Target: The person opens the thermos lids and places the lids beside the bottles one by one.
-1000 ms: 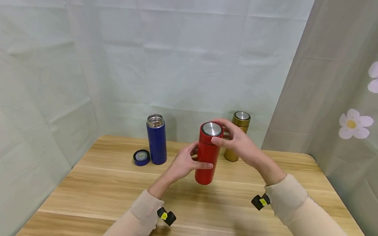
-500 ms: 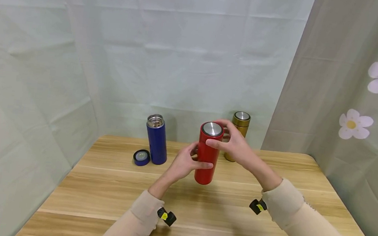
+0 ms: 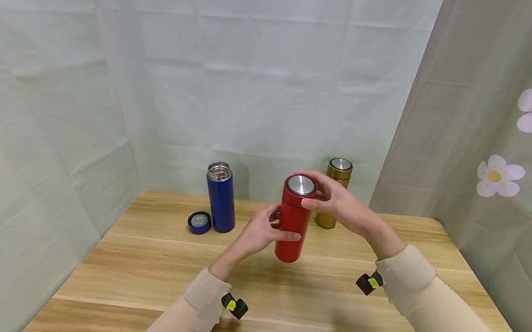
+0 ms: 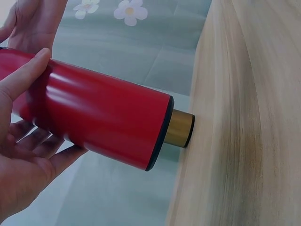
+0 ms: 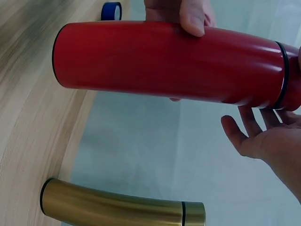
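Note:
A red thermos is held up over the wooden table, nearly upright, its lid with a silver top in place. My left hand grips the thermos body, thumb across the front and fingers behind, as the left wrist view also shows. My right hand holds the lid at the top, its thumb on the near side and fingers round the back. In the right wrist view the red body spans the frame, with the right fingers under the lid seam.
A blue thermos stands uncapped at the back left, its blue lid lying upturned beside it. Behind my right hand stands a capped gold thermos. Pale cloth hangs behind the wooden table, and a flowered curtain on the right.
My right hand has turned on the lid, its thumb shifting left and then back right, the wrist swinging with it. The left hand keeps its grip and the red thermos stays nearly in place.

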### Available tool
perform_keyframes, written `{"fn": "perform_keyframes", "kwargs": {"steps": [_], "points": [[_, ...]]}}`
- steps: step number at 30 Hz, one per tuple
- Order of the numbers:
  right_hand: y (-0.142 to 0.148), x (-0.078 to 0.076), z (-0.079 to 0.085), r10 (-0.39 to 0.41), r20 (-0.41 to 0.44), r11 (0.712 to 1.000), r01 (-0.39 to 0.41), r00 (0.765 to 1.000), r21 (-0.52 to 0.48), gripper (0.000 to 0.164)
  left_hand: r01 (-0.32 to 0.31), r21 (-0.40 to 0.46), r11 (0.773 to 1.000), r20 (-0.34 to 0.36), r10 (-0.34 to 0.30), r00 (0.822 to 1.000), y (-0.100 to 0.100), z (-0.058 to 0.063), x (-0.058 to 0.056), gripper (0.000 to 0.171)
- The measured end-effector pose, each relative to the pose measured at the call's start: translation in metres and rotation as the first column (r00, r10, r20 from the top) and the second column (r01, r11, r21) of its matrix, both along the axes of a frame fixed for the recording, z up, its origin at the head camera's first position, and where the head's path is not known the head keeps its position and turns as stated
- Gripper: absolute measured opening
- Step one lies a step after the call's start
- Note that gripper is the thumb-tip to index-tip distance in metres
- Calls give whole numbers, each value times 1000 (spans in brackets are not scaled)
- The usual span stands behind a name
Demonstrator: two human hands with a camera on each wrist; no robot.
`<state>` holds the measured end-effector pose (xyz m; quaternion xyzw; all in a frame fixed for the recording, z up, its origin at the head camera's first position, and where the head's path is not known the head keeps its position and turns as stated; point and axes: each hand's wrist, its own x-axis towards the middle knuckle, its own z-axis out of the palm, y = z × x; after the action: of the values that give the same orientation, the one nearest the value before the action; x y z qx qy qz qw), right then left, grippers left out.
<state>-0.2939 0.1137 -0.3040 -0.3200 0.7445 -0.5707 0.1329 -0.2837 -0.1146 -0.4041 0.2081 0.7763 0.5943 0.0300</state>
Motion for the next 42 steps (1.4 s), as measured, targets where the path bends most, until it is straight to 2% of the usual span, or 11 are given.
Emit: {"fn": "perform_keyframes", "kwargs": {"steps": [2,5,9,12,15,19,23,28,35,38,42], "points": [[0,1,0,-10,8,1000,10,1000,-2,64,-3,0,1000,4,3,1000,0,0,0,70],[-3,5,-1,-93,-37,995,94,995,18,70,-12,5,1000,4,12,1000,0,-1,-1,72],[-11,12,-2,-230,-137,970,237,964,44,75,-20,17,1000,10,20,1000,0,-1,-1,74],[-15,15,-3,-277,-163,956,288,947,48,73,-21,23,1000,8,20,1000,0,-1,-1,74],[-14,14,-2,-256,-139,964,263,957,37,67,-20,25,999,7,20,1000,0,-1,-1,74],[-6,10,1,-130,-76,991,131,989,11,59,-16,23,1000,8,16,1000,0,-2,-1,73],[-1,6,3,-40,-30,999,40,999,-2,60,-11,22,1000,6,11,1000,1,-2,-1,72],[-4,9,0,-114,-51,993,116,992,35,71,-14,25,1000,10,14,1000,1,-1,0,72],[-17,14,-7,-271,-185,954,289,945,77,76,-29,21,999,11,28,1000,0,-1,-1,75],[-16,13,-8,-259,-159,962,270,952,49,70,-25,20,999,14,25,1000,-1,-1,0,75],[-9,9,-6,-166,-84,986,167,982,6,65,-15,16,1000,18,15,1000,-1,0,1,74]]}}
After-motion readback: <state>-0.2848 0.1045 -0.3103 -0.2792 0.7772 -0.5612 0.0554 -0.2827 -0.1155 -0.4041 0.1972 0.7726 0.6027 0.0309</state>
